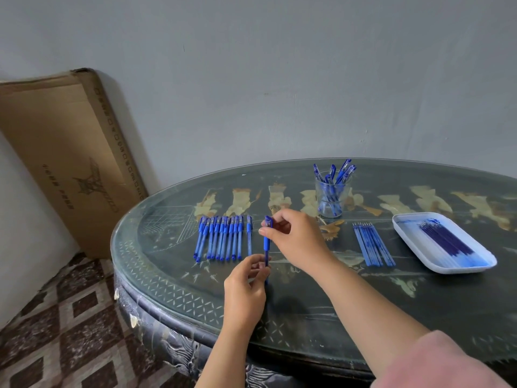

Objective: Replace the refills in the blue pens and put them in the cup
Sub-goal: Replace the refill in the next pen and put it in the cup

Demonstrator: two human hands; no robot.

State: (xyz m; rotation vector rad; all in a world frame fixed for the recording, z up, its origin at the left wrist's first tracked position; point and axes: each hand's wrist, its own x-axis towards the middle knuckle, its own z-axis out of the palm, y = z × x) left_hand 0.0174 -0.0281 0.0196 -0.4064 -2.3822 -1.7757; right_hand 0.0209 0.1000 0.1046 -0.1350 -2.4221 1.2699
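Both hands hold one blue pen [267,242] upright over the table. My right hand [293,233] pinches its capped top end, and my left hand [247,284] grips its lower end. A row of several blue pens [221,238] lies to the left of the hands. A clear glass cup [331,197] with several blue pens in it stands at the back. Several loose refills [373,245] lie to the right of my right hand. A white tray [414,247] further right holds several dark blue refills [447,242].
The dark oval table [307,298] has a glass top and stands against a grey wall. A large cardboard box [67,152] leans on the wall at the left, over a patterned tile floor [70,317].
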